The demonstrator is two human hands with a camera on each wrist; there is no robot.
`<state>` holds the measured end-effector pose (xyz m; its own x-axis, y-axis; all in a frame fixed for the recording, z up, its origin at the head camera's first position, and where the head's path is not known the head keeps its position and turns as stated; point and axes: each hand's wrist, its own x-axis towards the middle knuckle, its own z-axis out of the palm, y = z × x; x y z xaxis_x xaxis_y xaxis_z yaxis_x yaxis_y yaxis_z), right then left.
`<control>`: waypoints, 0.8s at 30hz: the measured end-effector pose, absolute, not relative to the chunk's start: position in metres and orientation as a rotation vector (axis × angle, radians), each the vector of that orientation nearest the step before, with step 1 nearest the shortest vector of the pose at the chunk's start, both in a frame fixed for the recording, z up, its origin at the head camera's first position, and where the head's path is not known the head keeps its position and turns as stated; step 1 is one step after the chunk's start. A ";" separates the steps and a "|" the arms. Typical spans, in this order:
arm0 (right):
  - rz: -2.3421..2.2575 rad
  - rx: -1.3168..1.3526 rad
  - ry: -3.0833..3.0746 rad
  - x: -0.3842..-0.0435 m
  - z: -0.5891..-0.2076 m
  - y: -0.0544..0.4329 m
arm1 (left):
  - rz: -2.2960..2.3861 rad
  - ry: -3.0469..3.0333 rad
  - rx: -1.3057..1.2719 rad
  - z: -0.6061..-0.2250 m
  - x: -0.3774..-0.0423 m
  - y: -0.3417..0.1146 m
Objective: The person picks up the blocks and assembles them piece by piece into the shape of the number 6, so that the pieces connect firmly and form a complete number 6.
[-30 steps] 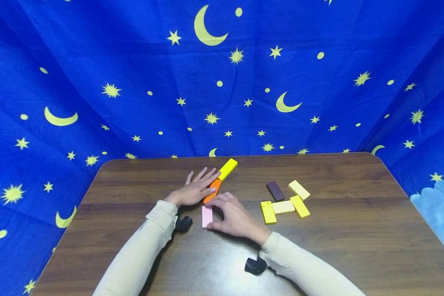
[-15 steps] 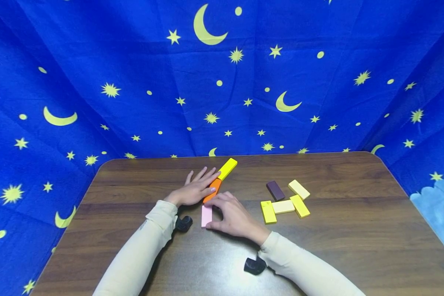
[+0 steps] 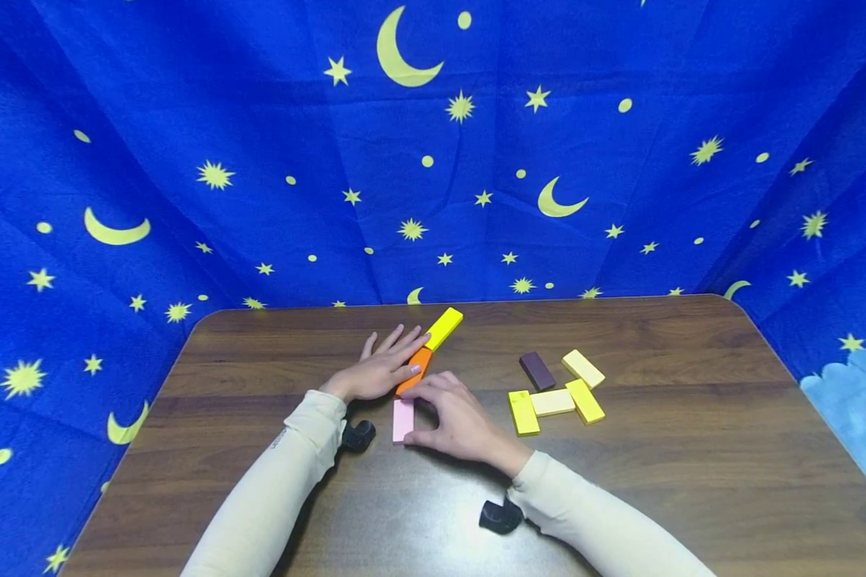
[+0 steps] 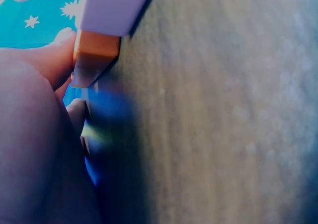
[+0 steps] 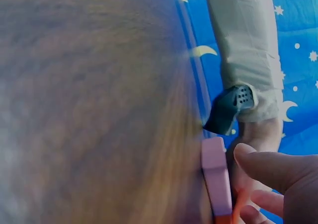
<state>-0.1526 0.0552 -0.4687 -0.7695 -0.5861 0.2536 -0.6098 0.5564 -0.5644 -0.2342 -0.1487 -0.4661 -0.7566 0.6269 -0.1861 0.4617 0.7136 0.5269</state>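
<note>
A pink block (image 3: pixel 402 423), an orange block (image 3: pixel 422 359) and a yellow block (image 3: pixel 446 326) lie end to end on the table, the pink one nearest and set at a slight angle to the others. My left hand (image 3: pixel 375 373) lies along the left side of the row with straight, spread fingers, thumb on the orange block and index fingertip by the yellow one. My right hand (image 3: pixel 458 421) holds the pink block lengthwise, thumb at its near end and index finger at its far end. In the left wrist view, the orange block (image 4: pixel 97 47) meets the pink block (image 4: pixel 114 10).
Right of the hands lie a dark purple block (image 3: pixel 537 372), two pale cream blocks, one of them a cream block (image 3: pixel 552 403) between a yellow block (image 3: pixel 524 413) and another yellow block (image 3: pixel 585 402). A blue curtain (image 3: pixel 476 160) with moons and stars hangs behind the wooden table (image 3: pixel 678 449).
</note>
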 end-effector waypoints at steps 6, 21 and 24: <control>1.076 1.001 -2.734 -0.153 -0.464 0.066 | 0.642 2.563 0.831 -0.467 -0.235 -0.148; 1.179 0.889 -2.695 -0.157 -0.452 0.098 | 0.635 2.566 0.820 -0.468 -0.236 -0.148; 1.188 0.854 -2.685 -0.159 -0.450 0.105 | 0.637 2.567 0.822 -0.469 -0.236 -0.147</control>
